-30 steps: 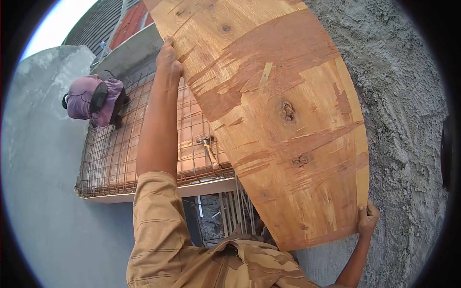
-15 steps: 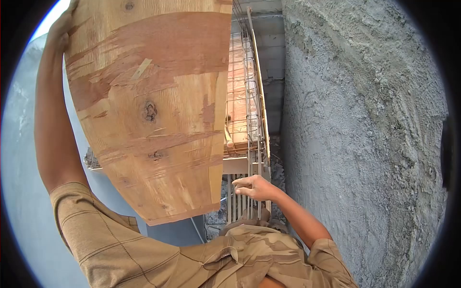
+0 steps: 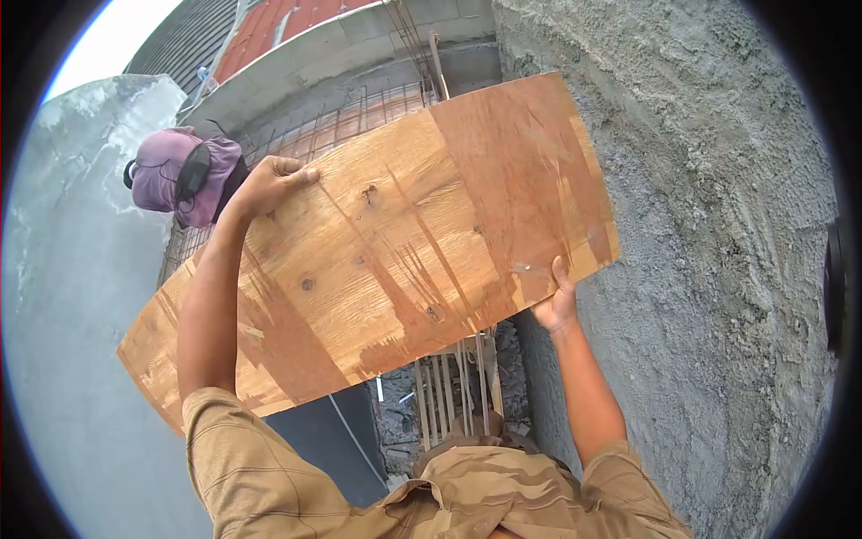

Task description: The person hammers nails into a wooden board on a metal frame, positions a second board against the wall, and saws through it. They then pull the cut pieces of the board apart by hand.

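Note:
A large plywood sheet (image 3: pixel 386 242), with knots and reddish-brown torn veneer patches, is held up in front of me, tilted with its right end higher. My left hand (image 3: pixel 269 187) grips its upper edge, the thumb lying on the near face. At the lower right edge, my right hand (image 3: pixel 558 301) is closed around the sheet, thumb on the near face and the other fingers hidden behind. Much of what lies beyond is covered by the sheet.
A person in a purple head covering (image 3: pixel 166 171) is just beyond the sheet at left. Rough concrete wall (image 3: pixel 700 225) rises close on my right, a smoother grey wall (image 3: pixel 81 296) on my left. Rebar mesh (image 3: pixel 332 126) lies behind; wooden strips (image 3: pixel 435 395) run below.
The plywood sheet has turned from near upright to slanting across my view. My right hand, empty before, now grips its lower right edge. The other person and the roofs have come into view.

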Motion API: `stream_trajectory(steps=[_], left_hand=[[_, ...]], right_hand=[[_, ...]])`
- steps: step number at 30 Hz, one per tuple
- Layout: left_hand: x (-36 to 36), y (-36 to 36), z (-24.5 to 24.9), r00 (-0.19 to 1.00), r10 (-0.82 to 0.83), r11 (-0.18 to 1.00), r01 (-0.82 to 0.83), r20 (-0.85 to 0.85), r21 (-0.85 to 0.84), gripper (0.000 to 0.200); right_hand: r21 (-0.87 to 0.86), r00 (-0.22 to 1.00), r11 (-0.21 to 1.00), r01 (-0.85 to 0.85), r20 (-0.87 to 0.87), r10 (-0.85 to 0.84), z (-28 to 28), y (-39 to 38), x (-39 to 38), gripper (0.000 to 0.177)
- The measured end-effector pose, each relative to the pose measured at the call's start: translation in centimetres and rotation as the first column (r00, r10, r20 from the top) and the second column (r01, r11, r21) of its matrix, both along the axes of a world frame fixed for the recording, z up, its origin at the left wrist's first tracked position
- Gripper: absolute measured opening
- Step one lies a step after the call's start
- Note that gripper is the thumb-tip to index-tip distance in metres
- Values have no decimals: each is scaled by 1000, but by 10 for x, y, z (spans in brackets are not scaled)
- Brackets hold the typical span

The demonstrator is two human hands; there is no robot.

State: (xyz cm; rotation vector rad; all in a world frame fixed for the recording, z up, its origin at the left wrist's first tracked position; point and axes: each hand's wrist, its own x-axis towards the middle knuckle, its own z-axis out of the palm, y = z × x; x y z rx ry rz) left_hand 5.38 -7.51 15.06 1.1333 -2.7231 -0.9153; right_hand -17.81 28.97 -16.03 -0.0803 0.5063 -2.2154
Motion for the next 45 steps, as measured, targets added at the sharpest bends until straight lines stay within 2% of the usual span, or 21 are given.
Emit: stream_trajectory(steps=[6,8,13,16,19,20,22,23,24,26,27,28,29,30,32,34,38,40,42,43,45], left_hand=[[-67,-48,-149,973,-93,995,82,213,58,46],[-94,-59,-192,948,-91,994,66,306,89,49],[-126,-113,-322,944,-188,981,168,270,96,56],[-135,-104,-345,920,-75,997,80,385,3,60],[-123,-92,-366,995,2,961,26,101,-275,59],[-124,-77,-362,994,-20,945,-16,-108,-326,57],[-123,-16,-362,865,-112,911,-108,-490,-398,52],[-112,42,-340,879,-29,986,-52,-475,-157,44],[-97,98,-318,952,93,942,11,-293,337,47],[-55,197,-311,996,-45,631,-31,76,776,52],[-29,230,-338,976,-117,478,-106,182,872,56],[-9,260,-357,971,-39,384,-202,235,901,62],[12,272,-395,948,122,173,-313,295,934,76],[14,274,-408,924,332,104,-235,189,966,80],[21,286,-415,702,711,-3,-46,35,999,91],[11,275,-418,725,663,262,9,-187,965,96],[2,255,-462,802,572,518,-189,-173,834,93],[4,262,-478,871,460,741,-269,-173,616,96],[-1,290,-484,945,295,943,-265,-141,202,102],[-4,298,-485,933,302,923,-235,-195,304,109],[-6,305,-487,953,296,929,-271,-66,251,109]], right_hand=[[216,970,975,42,226,-92,-121,24,43,61],[300,962,949,93,218,-163,-138,27,43,57],[445,931,881,162,227,-286,-171,23,42,52],[442,932,880,173,216,-292,-182,21,41,52],[464,927,875,138,251,-280,-173,23,41,54],[464,932,873,147,230,-280,-174,23,39,54],[460,936,870,177,196,-294,-175,21,39,54],[465,936,865,189,181,-302,-176,21,38,53],[471,929,861,193,195,-314,-173,22,36,52],[483,926,859,173,217,-308,-155,23,36,50],[492,926,854,167,220,-308,-144,25,36,49],[495,926,853,163,221,-305,-131,24,36,48],[491,925,854,173,217,-312,-120,19,31,47],[476,931,858,194,187,-314,-114,15,27,45],[470,940,856,215,138,-311,-111,16,30,43],[453,948,871,192,143,-284,-116,2,13,45],[443,924,881,167,241,-296,-130,-13,2,50],[402,943,911,95,258,-212,-135,5,10,56],[384,973,923,-7,215,-82,-134,43,27,59],[471,984,882,3,156,-86,-131,63,40,62],[623,991,782,-23,117,-64,-142,112,72,60]])
